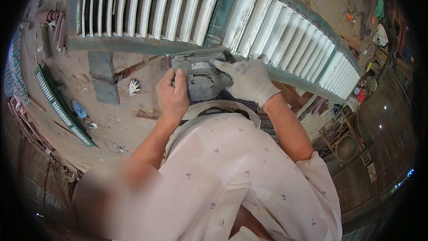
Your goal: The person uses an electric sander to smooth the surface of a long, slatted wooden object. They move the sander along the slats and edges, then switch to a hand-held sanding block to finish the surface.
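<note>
In both of my hands is a dusty dark grey belt sander (203, 82), up against the near edge of a long louvered shutter (214, 22). My left hand (174, 96), bare, grips the sander's left side with the fingers curled on it. A grey work glove covers my right hand (250, 81), which is closed around the sander's right end, one finger stretched over its top. The shutter has a worn green frame and whitish slats, in sections, and spans the view from upper left to right. The sander's underside is hidden.
A second, green louvered shutter (62, 107) lies on the dusty ground at left. Near it are a blue plastic bag (79, 109), a white glove (134, 86) and dark grey boards (102, 78). Yellow cord (341, 0) runs across the ground at upper right; clutter lines the right side.
</note>
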`<state>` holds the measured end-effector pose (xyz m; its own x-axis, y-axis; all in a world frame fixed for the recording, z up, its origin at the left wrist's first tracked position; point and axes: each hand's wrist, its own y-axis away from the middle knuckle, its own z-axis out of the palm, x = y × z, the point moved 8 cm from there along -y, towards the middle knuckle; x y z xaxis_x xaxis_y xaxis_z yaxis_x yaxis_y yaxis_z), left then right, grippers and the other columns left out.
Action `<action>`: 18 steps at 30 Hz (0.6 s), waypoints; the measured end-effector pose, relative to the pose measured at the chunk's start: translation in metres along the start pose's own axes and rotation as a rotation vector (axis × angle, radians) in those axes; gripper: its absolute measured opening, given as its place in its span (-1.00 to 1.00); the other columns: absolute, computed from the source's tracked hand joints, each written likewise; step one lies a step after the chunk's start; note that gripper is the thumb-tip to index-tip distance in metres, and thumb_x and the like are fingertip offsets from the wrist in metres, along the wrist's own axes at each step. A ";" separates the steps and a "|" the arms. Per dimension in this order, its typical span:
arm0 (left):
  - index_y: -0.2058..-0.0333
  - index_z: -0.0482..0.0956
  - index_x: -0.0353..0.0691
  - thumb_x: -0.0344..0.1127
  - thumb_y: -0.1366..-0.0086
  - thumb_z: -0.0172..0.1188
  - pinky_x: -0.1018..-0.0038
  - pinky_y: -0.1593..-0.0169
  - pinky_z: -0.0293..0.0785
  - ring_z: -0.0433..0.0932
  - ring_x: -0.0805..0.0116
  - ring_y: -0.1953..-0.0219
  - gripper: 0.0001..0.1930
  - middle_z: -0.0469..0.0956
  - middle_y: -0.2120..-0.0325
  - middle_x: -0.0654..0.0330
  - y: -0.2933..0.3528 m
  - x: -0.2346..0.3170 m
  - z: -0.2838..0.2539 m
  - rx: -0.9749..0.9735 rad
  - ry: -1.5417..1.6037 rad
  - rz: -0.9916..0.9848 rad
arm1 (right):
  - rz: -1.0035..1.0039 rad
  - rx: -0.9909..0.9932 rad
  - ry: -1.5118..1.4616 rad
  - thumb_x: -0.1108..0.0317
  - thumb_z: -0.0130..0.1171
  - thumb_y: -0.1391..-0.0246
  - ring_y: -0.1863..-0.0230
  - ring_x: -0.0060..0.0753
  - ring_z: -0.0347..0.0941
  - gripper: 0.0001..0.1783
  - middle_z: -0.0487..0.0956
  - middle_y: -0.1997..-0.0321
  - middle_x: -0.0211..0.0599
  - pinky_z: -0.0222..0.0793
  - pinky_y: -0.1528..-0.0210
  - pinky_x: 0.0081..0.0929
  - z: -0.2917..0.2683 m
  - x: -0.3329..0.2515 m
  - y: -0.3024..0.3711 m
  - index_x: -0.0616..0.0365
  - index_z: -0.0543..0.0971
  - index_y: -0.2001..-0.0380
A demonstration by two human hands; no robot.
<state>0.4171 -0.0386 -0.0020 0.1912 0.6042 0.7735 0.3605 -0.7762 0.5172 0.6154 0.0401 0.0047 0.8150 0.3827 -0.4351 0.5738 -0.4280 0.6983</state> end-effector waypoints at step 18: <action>0.47 0.27 -0.28 -0.17 -0.69 -0.08 0.35 0.29 0.17 0.17 0.48 0.36 -0.54 0.22 0.51 0.33 0.051 -0.051 0.000 0.382 0.147 -0.068 | -0.272 -0.140 0.333 0.32 0.22 -0.05 0.16 -0.22 0.77 -0.33 0.81 0.20 -0.33 0.63 0.11 -0.20 -0.032 -0.035 -0.040 -0.35 0.70 -0.28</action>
<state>0.4253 -0.1092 -0.0149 0.0333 0.5980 0.8008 0.6862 -0.5962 0.4167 0.5613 0.0699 0.0101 0.5523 0.7184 -0.4228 0.7283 -0.1691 0.6641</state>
